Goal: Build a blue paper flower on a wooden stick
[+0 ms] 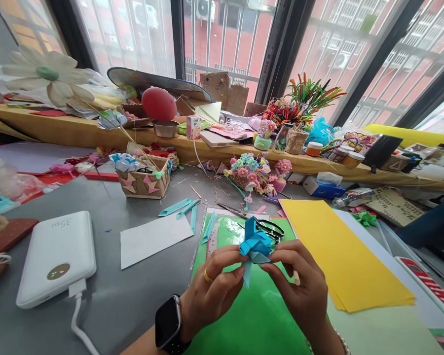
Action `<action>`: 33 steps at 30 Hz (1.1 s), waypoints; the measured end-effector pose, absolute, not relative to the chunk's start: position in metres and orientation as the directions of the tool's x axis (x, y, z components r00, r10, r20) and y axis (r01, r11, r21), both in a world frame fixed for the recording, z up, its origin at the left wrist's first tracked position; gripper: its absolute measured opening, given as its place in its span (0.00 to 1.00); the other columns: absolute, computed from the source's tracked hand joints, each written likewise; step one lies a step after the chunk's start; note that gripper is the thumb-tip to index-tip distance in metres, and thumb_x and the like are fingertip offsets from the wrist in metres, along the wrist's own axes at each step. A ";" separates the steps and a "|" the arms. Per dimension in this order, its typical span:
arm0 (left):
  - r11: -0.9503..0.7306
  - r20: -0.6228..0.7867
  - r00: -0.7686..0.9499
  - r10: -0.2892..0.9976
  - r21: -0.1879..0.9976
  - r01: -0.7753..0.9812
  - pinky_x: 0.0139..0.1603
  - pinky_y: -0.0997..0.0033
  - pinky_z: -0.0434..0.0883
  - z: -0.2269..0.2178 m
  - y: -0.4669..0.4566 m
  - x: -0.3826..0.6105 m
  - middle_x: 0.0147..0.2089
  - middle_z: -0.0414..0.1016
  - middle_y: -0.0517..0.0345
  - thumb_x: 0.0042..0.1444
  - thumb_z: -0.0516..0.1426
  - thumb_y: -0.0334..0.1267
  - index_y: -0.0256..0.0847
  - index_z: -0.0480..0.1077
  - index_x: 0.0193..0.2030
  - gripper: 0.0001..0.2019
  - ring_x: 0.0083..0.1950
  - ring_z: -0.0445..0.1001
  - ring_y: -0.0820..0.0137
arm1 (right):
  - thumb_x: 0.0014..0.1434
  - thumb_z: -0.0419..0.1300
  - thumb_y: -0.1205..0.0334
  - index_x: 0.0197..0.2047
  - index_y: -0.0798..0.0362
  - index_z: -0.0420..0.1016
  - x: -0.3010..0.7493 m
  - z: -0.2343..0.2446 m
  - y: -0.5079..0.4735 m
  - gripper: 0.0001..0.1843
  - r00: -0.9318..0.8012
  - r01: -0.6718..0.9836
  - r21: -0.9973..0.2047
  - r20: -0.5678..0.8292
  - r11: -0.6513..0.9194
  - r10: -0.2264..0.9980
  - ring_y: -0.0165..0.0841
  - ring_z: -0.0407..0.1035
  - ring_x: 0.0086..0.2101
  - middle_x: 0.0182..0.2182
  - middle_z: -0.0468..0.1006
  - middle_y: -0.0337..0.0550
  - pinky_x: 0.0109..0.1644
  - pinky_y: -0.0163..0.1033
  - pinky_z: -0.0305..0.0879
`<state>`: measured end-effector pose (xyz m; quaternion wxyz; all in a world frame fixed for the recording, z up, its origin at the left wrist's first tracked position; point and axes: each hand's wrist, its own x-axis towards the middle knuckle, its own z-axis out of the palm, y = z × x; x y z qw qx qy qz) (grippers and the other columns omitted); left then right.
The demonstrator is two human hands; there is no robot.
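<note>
A folded blue paper piece (pixel 256 243) sits between both my hands above a green sheet (pixel 251 315). My left hand (pixel 212 288), with a ring and a black watch on the wrist, pinches its lower left side. My right hand (pixel 299 286) pinches its lower right side, fingers curled. A pale blue strip hangs down from the piece between my thumbs. Black-handled scissors (pixel 261 224) lie just behind it on the green sheet.
Yellow paper sheets (pixel 340 256) lie at right, a white paper (pixel 153 239) and teal strips (pixel 181 207) at left. A white power bank (pixel 57 256) with cable sits front left. A small box (pixel 144 182), paper flowers (pixel 255 172) and craft clutter fill the back ledge.
</note>
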<state>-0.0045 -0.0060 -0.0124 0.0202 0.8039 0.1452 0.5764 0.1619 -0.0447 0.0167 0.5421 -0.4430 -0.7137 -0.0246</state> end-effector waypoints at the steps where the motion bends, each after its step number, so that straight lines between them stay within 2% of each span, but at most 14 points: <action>1: -0.958 0.920 0.302 0.252 0.193 0.211 0.44 0.67 0.73 -0.012 -0.006 -0.004 0.40 0.70 0.49 0.55 0.50 0.25 0.38 0.64 0.40 0.08 0.47 0.71 0.66 | 0.55 0.59 0.67 0.29 0.52 0.69 0.162 0.017 -0.044 0.04 -0.016 0.658 -0.448 0.795 0.605 0.606 0.27 0.64 0.24 0.25 0.68 0.39 0.20 0.31 0.61; 3: -0.950 0.908 0.321 0.270 0.196 0.242 0.44 0.68 0.72 -0.012 -0.007 -0.003 0.42 0.69 0.48 0.54 0.51 0.24 0.37 0.64 0.40 0.09 0.47 0.71 0.66 | 0.55 0.58 0.68 0.29 0.52 0.70 0.163 0.018 -0.043 0.04 -0.017 0.660 -0.436 0.805 0.611 0.593 0.27 0.65 0.24 0.26 0.67 0.39 0.22 0.31 0.63; 5: -0.925 0.882 0.325 0.342 0.254 0.283 0.44 0.68 0.72 -0.010 -0.007 -0.002 0.42 0.68 0.48 0.52 0.51 0.23 0.38 0.64 0.42 0.12 0.46 0.70 0.66 | 0.55 0.58 0.68 0.31 0.51 0.71 0.164 0.019 -0.043 0.03 -0.024 0.673 -0.403 0.826 0.620 0.563 0.28 0.66 0.25 0.26 0.67 0.39 0.24 0.33 0.65; 6: -0.906 0.863 0.311 0.399 0.317 0.281 0.44 0.68 0.71 -0.009 -0.006 -0.002 0.43 0.68 0.49 0.52 0.51 0.22 0.39 0.64 0.43 0.13 0.46 0.70 0.66 | 0.55 0.58 0.68 0.31 0.51 0.71 0.165 0.020 -0.042 0.03 -0.027 0.685 -0.381 0.839 0.621 0.543 0.29 0.66 0.26 0.26 0.67 0.39 0.25 0.33 0.66; 8: -0.824 0.782 0.260 0.566 0.535 0.185 0.42 0.68 0.72 -0.006 -0.004 -0.001 0.42 0.67 0.50 0.54 0.50 0.25 0.40 0.64 0.44 0.13 0.44 0.69 0.67 | 0.55 0.58 0.68 0.32 0.50 0.72 0.166 0.019 -0.042 0.04 -0.033 0.716 -0.333 0.862 0.613 0.507 0.29 0.67 0.26 0.27 0.67 0.39 0.26 0.34 0.66; 10: -0.597 0.582 0.268 0.768 0.802 -0.030 0.36 0.70 0.73 -0.003 0.000 -0.001 0.40 0.67 0.51 0.58 0.49 0.31 0.39 0.64 0.44 0.09 0.41 0.70 0.68 | 0.55 0.58 0.69 0.32 0.50 0.72 0.168 0.017 -0.042 0.04 -0.048 0.747 -0.289 0.875 0.599 0.482 0.28 0.67 0.26 0.27 0.66 0.39 0.25 0.33 0.65; 11: -0.405 0.428 0.333 0.840 0.904 -0.139 0.33 0.72 0.73 -0.001 0.002 0.000 0.37 0.68 0.53 0.59 0.48 0.36 0.38 0.64 0.43 0.08 0.37 0.70 0.70 | 0.55 0.58 0.69 0.32 0.50 0.73 0.168 0.015 -0.042 0.05 -0.061 0.759 -0.266 0.879 0.594 0.473 0.27 0.67 0.25 0.27 0.66 0.39 0.25 0.32 0.65; 12: -0.187 0.268 0.434 0.860 0.957 -0.220 0.30 0.73 0.72 0.000 0.004 0.000 0.34 0.68 0.54 0.60 0.48 0.40 0.37 0.66 0.40 0.10 0.34 0.70 0.70 | 0.55 0.58 0.69 0.32 0.50 0.73 0.168 0.014 -0.042 0.05 -0.077 0.770 -0.243 0.883 0.589 0.464 0.27 0.66 0.25 0.27 0.66 0.39 0.24 0.32 0.64; 14: 0.161 0.054 0.642 0.765 0.949 -0.271 0.25 0.76 0.69 0.001 0.007 0.001 0.27 0.68 0.57 0.57 0.50 0.47 0.35 0.67 0.33 0.16 0.27 0.70 0.73 | 0.55 0.58 0.70 0.31 0.50 0.74 0.168 0.012 -0.042 0.06 -0.111 0.788 -0.194 0.888 0.584 0.445 0.25 0.65 0.23 0.27 0.66 0.39 0.22 0.30 0.63; 15: 0.262 -0.010 0.693 0.721 0.929 -0.260 0.25 0.77 0.68 0.001 0.008 0.001 0.26 0.69 0.57 0.56 0.53 0.48 0.34 0.67 0.32 0.16 0.26 0.70 0.74 | 0.55 0.58 0.70 0.31 0.50 0.74 0.168 0.012 -0.042 0.07 -0.127 0.794 -0.173 0.890 0.583 0.438 0.25 0.65 0.23 0.27 0.66 0.39 0.22 0.30 0.62; 17: 0.357 -0.064 0.727 0.683 0.898 -0.256 0.26 0.79 0.67 0.002 0.007 0.002 0.25 0.70 0.59 0.53 0.57 0.46 0.34 0.68 0.33 0.14 0.25 0.70 0.76 | 0.55 0.57 0.70 0.30 0.49 0.75 0.167 0.012 -0.041 0.08 -0.144 0.799 -0.152 0.892 0.582 0.430 0.24 0.65 0.22 0.26 0.66 0.39 0.21 0.29 0.62; 24: 0.461 -0.120 0.733 0.670 0.841 -0.284 0.28 0.78 0.66 0.003 0.003 0.003 0.25 0.71 0.61 0.48 0.61 0.46 0.34 0.69 0.33 0.15 0.25 0.70 0.77 | 0.55 0.59 0.63 0.31 0.50 0.73 0.164 0.017 -0.043 0.03 -0.087 0.727 -0.287 0.862 0.624 0.499 0.28 0.67 0.24 0.26 0.67 0.39 0.24 0.33 0.66; 33: 0.434 -0.102 0.760 0.642 0.865 -0.251 0.28 0.80 0.66 0.000 0.004 0.002 0.24 0.71 0.63 0.49 0.61 0.44 0.35 0.69 0.31 0.13 0.24 0.70 0.79 | 0.57 0.57 0.68 0.31 0.52 0.71 0.162 0.017 -0.044 0.04 -0.027 0.725 -0.328 0.866 0.606 0.500 0.27 0.64 0.25 0.27 0.65 0.38 0.24 0.32 0.65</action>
